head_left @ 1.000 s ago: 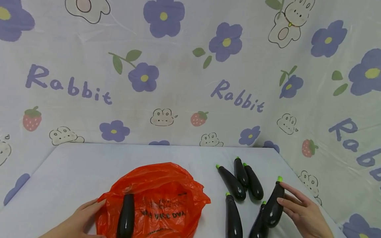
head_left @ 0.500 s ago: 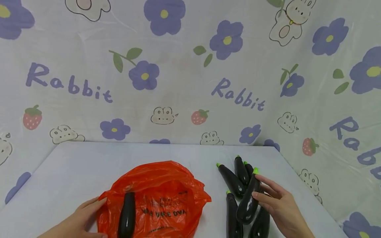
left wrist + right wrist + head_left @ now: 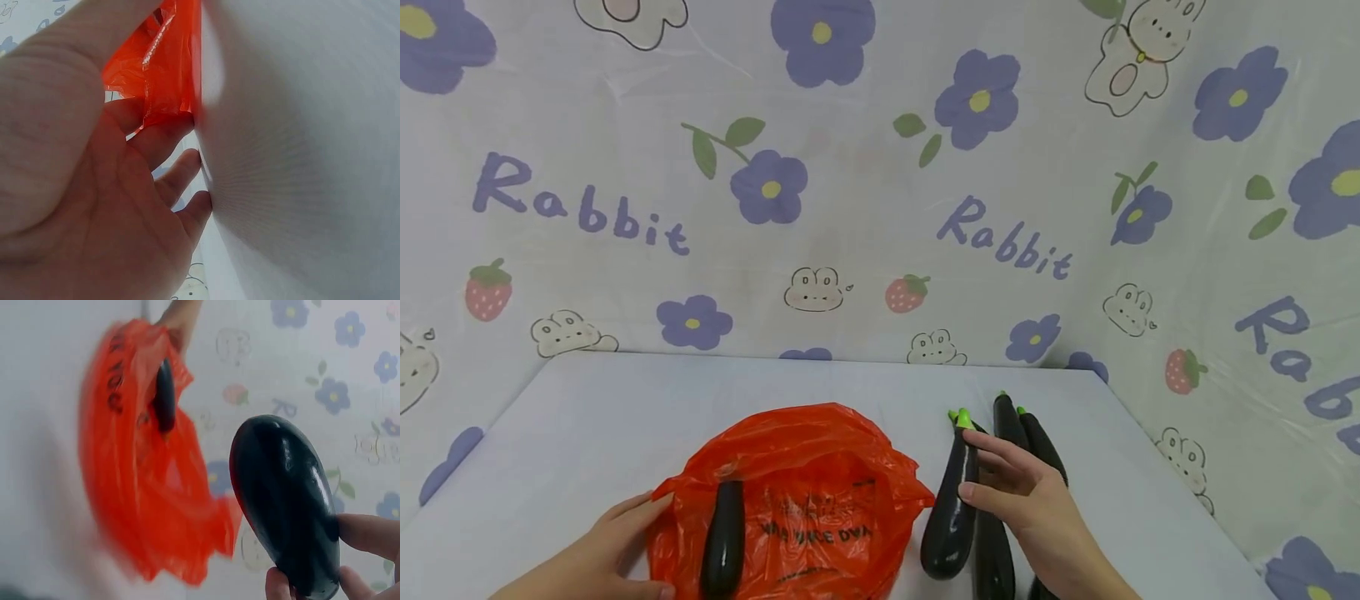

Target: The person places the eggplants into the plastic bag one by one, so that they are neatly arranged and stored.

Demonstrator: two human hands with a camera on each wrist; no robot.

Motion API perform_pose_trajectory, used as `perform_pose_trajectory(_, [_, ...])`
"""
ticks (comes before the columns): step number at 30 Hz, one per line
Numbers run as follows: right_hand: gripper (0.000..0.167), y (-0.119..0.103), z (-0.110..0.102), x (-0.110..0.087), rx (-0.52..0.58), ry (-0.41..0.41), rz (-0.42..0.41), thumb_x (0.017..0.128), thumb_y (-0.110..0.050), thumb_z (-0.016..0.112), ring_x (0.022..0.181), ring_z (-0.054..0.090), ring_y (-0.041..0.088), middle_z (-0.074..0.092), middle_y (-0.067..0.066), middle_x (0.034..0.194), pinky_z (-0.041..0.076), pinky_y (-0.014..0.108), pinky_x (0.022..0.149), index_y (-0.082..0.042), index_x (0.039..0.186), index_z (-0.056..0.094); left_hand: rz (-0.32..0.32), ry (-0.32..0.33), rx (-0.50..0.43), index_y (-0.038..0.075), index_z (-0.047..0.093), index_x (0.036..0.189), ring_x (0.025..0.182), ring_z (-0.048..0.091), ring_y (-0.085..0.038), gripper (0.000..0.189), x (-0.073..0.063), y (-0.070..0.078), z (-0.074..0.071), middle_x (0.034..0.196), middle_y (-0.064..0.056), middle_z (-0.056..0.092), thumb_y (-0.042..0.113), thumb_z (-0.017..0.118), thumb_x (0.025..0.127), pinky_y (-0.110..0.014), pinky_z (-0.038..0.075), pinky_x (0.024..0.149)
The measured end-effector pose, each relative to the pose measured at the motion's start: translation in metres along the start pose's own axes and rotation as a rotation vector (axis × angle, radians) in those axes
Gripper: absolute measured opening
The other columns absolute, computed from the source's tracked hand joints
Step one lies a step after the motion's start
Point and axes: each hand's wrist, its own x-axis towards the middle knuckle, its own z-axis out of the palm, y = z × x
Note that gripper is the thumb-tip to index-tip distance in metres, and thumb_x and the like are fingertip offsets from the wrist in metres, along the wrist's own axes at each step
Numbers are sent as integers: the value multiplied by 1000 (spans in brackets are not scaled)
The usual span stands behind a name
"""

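My right hand (image 3: 1030, 508) pinches a glossy black eggplant (image 3: 951, 517) near its bright green stem, between thumb and fingers. It hangs tilted just right of an orange-red plastic bag (image 3: 820, 500), its rounded end downward. In the right wrist view the same eggplant (image 3: 284, 500) fills the front, before the blurred bag (image 3: 144, 481). My left hand (image 3: 598, 550) holds the bag's left side; in the left wrist view its lower fingertips (image 3: 200, 206) touch the white surface. Another dark eggplant (image 3: 724, 537) stands in the bag's left part, its top showing.
Several more eggplants (image 3: 1041, 442) lie on the white table (image 3: 625, 417) at the right, partly hidden behind my right hand. A printed cloth (image 3: 850, 192) with flowers and rabbits hangs behind the table.
My right hand has carried the eggplant leftward, from the right edge of the group to beside the bag. The left hand and the bag have hardly moved.
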Motion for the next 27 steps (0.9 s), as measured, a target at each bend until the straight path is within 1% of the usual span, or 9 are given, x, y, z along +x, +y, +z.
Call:
perform_pose_trajectory(3, [60,-1,17,0,23,-17,-4,78,-14,84,110,60,28,59,10,130,44,55,98,-23,133,63,-17,2,-4,1,34,150,131,29,-52,109,1,1,1,149,-27,26,38,90,64,-60,50,86])
perform_pose_trajectory(5, [60,-2,28,1,35,-55,-3,78,-15,84,110,60,28,58,11,132,44,55,98,-22,134,62,-23,2,-5,1,34,151,131,29,-52,110,2,2,1,150,-27,27,38,90,64,-59,50,86])
perform_pose_trajectory(7, [61,-1,38,1,58,-121,-1,80,-14,83,111,60,29,56,13,135,45,54,98,-20,136,61,-28,3,-8,1,34,151,131,29,-51,110,2,2,1,149,-26,27,38,90,64,-59,50,86])
perform_pose_trajectory(10, [61,-1,51,0,93,-240,22,82,-12,81,110,58,29,55,14,135,47,48,97,-18,138,59,-13,-1,-14,0,33,150,131,28,-52,108,2,1,0,149,-27,26,35,90,65,-60,50,86])
perform_pose_trajectory(15, [54,1,71,1,158,-424,70,86,-6,76,111,56,30,57,15,130,50,42,94,-13,137,59,-18,-3,-25,1,33,151,132,27,-52,108,2,1,-1,150,-26,25,35,89,66,-60,49,87])
perform_pose_trajectory(18, [49,4,85,3,159,-503,91,87,-3,74,110,56,30,59,15,126,52,41,91,-10,134,61,-28,-3,-6,2,33,151,132,27,-52,108,4,1,-2,150,-26,25,37,89,65,-61,48,89])
perform_pose_trajectory(21, [46,8,100,7,142,-545,113,87,-2,74,106,60,30,62,15,120,53,41,89,-10,131,63,-35,1,23,1,34,151,132,28,-51,109,5,1,-2,150,-26,26,39,89,65,-63,45,91])
perform_pose_trajectory(25, [43,15,117,14,144,-545,146,87,-1,73,99,65,29,65,15,114,54,42,87,-10,129,65,-31,4,40,0,34,150,131,29,-51,109,5,0,-2,150,-27,27,40,89,65,-64,45,91])
perform_pose_trajectory(27, [42,20,123,18,149,-545,158,87,-1,73,97,66,29,65,15,112,55,42,86,-9,128,66,-32,6,32,0,35,150,131,30,-50,109,5,0,-1,150,-26,28,40,89,64,-63,46,90])
